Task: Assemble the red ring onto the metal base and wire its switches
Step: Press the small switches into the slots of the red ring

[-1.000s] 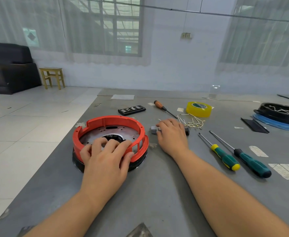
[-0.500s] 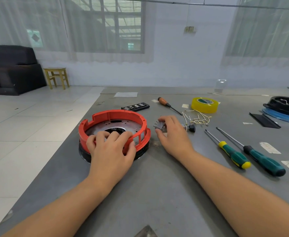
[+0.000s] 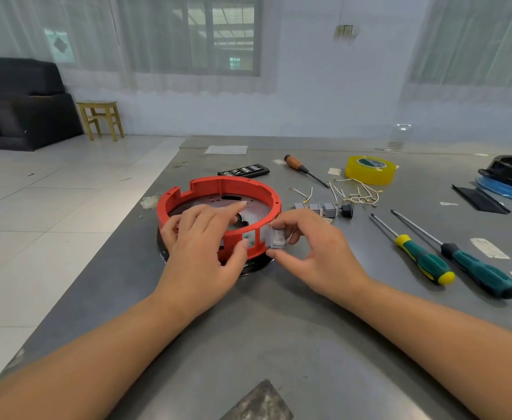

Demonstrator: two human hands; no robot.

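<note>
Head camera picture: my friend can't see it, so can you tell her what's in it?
A person's right hand pinches a small grey switch beside a slot in a red ring on a grey table, while the left hand rests on the ring's near rim. More grey switches, loose wires, yellow tape and two green screwdrivers lie to the right.
</note>
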